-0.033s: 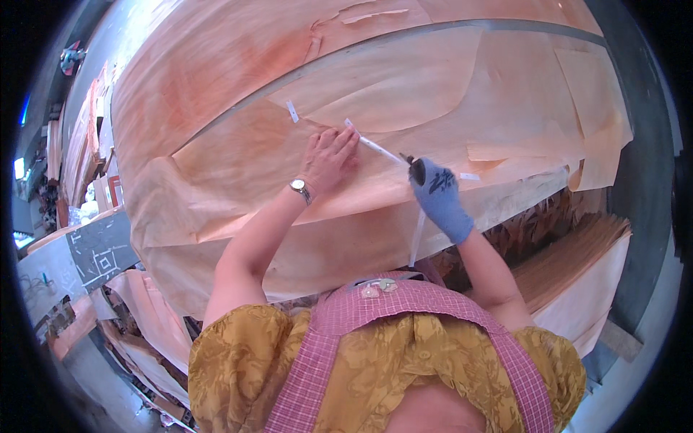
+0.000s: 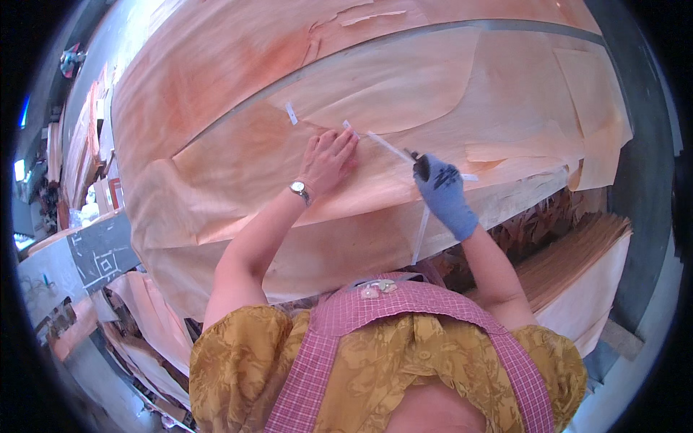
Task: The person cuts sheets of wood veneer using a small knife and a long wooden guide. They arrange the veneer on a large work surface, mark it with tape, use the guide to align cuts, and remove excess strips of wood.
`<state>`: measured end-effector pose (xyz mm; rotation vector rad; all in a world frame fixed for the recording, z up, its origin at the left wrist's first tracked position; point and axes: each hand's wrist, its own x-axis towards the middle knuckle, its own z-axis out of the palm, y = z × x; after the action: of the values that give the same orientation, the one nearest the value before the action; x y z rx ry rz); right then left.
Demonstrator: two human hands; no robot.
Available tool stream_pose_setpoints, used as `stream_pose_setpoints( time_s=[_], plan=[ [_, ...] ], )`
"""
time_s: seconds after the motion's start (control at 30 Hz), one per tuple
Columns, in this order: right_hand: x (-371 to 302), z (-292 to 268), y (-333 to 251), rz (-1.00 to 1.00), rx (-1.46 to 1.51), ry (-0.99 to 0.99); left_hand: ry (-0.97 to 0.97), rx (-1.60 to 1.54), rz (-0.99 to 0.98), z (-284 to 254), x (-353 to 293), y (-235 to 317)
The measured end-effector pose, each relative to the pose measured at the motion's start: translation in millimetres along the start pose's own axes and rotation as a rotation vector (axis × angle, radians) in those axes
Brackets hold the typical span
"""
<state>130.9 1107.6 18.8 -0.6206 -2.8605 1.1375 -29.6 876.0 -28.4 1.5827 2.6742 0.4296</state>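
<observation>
Covering nearly the whole view, broad sheets of thin wood veneer [image 2: 238,94] lie overlapped on a work surface, pale pink-orange, smooth and faintly grained, their edges curved and torn in places. At the right, a stack of more veneer sheets [image 2: 577,252] shows as fine layered edges. A long narrow strip of white tape [image 2: 390,148] runs along a seam between two sheets, with a short white tape piece [image 2: 291,113] stuck farther left on the same seam.

The left hand [image 2: 328,160], bare and wearing a metal wristwatch [image 2: 299,190], lies open and flat, fingers spread, pressing on the veneer at the tape's left end. The right hand [image 2: 442,191], in a blue knitted glove, is closed around a dark tool [image 2: 419,164] at the tape's right end; what kind of tool cannot be told. A loose tape tail [image 2: 421,234] hangs down below that hand.

Against the earlier frame, both hands, the tape and the sheets sit where they were; nothing has visibly moved.
</observation>
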Motion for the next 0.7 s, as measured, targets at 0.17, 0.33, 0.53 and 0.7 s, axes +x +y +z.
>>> stream_pose_setpoints(
  time_s=[0.17,0.33,0.53,0.7],
  plan=[
    [15,-42,33,0.483,0.716,-0.046,-0.28,-0.018,-0.154,-18,28,15],
    [5,-55,50,0.595,0.816,-0.067,0.074,-0.051,0.032,18,77,67],
    [20,-45,94,0.191,0.228,0.021,-0.052,0.002,0.071,38,96,99],
    [71,-109,99,0.217,0.383,0.005,-0.146,-0.031,0.017,25,107,105]
  ],
)
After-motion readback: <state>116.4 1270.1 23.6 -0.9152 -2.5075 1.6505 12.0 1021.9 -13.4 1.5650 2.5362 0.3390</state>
